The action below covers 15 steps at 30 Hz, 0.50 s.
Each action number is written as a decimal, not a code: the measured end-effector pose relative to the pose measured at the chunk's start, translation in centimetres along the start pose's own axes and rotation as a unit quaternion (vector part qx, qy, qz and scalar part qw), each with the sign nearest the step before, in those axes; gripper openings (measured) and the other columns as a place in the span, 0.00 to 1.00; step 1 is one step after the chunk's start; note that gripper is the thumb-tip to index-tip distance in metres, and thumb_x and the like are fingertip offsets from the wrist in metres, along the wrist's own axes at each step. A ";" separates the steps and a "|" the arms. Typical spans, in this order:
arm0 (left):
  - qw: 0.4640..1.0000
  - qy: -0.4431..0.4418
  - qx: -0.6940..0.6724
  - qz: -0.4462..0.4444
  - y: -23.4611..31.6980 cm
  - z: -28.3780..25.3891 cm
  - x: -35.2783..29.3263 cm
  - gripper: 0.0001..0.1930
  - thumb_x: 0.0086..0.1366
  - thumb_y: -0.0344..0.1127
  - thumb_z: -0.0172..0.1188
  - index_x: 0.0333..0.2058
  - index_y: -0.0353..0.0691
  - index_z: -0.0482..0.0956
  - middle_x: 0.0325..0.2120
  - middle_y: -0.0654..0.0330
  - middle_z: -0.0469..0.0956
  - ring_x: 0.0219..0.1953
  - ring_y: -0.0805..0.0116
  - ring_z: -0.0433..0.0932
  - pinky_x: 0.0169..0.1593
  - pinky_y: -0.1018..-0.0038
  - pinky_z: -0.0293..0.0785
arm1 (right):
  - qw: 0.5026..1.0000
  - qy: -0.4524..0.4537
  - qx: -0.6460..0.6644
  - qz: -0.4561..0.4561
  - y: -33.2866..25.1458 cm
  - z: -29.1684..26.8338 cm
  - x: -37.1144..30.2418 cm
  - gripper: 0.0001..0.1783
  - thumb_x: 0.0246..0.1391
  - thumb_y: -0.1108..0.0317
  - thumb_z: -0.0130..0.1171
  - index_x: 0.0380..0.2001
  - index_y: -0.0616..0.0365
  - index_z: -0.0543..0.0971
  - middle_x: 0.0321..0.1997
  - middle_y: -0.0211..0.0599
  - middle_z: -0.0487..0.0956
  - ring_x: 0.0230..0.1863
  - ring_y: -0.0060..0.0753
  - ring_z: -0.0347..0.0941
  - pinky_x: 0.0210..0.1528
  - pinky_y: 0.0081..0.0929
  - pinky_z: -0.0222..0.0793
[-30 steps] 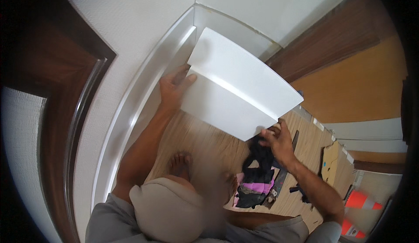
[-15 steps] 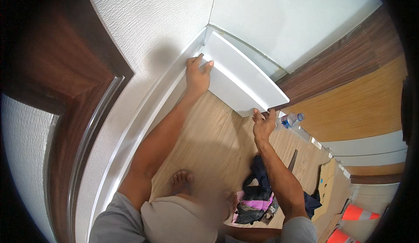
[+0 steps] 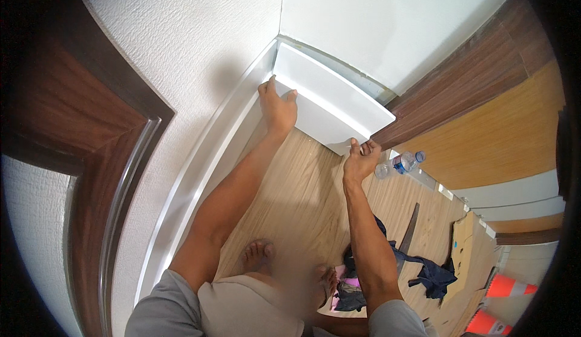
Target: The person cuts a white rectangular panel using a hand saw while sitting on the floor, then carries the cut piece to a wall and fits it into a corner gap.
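Note:
A short white skirting board with a stepped profile stands in the corner, held between my two hands. Its left end is close to the long white skirting along the textured wall. Behind it, a narrow gap separates its top edge from the smooth wall. My left hand grips the board near its left end, thumb and fingers spread on its front. At the right end, next to the dark wood door frame, my right hand has its fingers curled round the lower corner. The fingertips are partly hidden.
A clear plastic bottle lies near my right hand. A handsaw, dark cloth and a cardboard piece are on the wood floor. Orange cones stand at the lower right. A dark wood frame is at left.
The board's right end has swung closer to the smooth wall and door frame, narrowing the gap behind it. Both hands have stayed on the board. The view has shifted slightly.

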<state>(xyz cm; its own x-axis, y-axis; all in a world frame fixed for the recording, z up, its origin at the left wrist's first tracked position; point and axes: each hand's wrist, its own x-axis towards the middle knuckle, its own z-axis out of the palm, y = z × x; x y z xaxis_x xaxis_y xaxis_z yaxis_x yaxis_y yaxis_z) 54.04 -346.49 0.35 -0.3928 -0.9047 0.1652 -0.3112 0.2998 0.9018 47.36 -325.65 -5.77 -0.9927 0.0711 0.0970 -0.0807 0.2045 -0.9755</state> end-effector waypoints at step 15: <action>0.997 0.029 -0.073 0.025 -2.4 2.6 -0.1 0.42 0.59 0.28 0.71 0.69 0.25 0.59 0.66 0.37 0.64 0.71 0.40 0.59 0.73 0.55 0.57 | 0.997 0.034 -0.034 -0.067 0.7 1.2 0.2 0.21 0.58 0.73 0.70 0.50 0.66 0.74 0.44 0.48 0.84 0.46 0.39 0.81 0.52 0.33 0.75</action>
<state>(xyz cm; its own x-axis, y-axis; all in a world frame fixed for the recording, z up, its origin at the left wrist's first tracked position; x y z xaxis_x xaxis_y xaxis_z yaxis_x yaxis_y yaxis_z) 52.55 -346.32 -2.86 -0.3516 -0.9075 0.2298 -0.1629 0.3010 0.9396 47.04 -326.68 -6.63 -0.9647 0.1047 0.2416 -0.2040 0.2831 -0.9371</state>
